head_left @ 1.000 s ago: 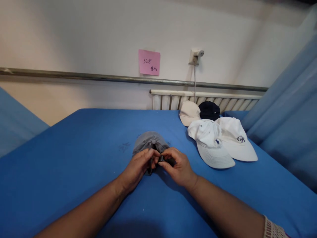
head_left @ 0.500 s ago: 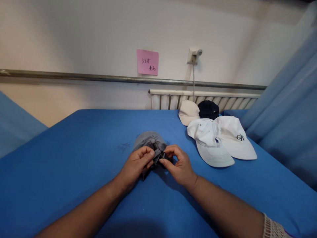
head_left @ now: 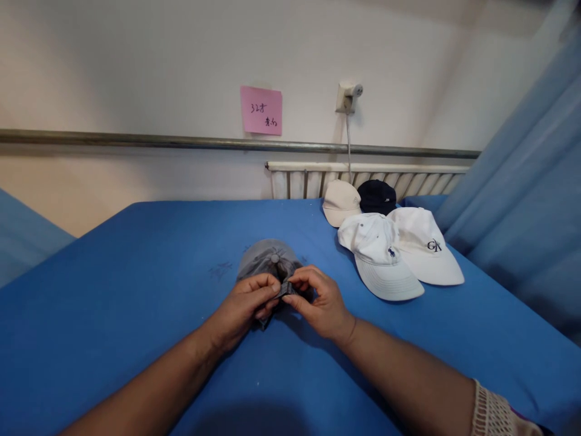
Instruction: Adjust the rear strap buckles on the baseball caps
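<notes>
A grey baseball cap (head_left: 267,259) lies in the middle of the blue-covered table, its back strap turned toward me. My left hand (head_left: 249,301) pinches one end of the cap's strap (head_left: 284,289) between thumb and forefinger. From the other side, my right hand (head_left: 320,301) pinches the buckle end, and the two sets of fingertips nearly touch. The buckle itself is small, dark and partly hidden by my fingers. Part of the cap's lower edge hangs below my left fingers.
To the right lie a white cap with a horse logo (head_left: 379,254), a white lettered cap (head_left: 429,245), a beige cap (head_left: 341,203) and a navy cap (head_left: 377,197). Behind them stands a radiator (head_left: 295,181). A blue curtain (head_left: 521,181) hangs at the right.
The left hand has drawn out the strap end and brought it against the buckle in the right fingers. The whole view has shifted slightly.
</notes>
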Tool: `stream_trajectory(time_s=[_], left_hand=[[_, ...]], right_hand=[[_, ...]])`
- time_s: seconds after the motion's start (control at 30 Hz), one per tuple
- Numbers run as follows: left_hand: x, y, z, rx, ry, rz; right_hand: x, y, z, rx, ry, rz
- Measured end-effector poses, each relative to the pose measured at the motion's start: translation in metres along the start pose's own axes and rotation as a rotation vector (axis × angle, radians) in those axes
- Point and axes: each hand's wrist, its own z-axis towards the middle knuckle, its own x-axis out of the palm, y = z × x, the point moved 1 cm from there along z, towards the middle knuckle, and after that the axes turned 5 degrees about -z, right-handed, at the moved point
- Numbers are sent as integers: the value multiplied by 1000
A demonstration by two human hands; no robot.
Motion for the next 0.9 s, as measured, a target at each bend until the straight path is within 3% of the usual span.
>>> stream_trajectory(time_s=[0.7,0.9], left_hand=[[-2,0,-2,56,19,200],[-2,3,-2,102,-32,212]], right_hand=[[1,-1,0,-40,102,51],[1,-2,-1,38,73,-30]])
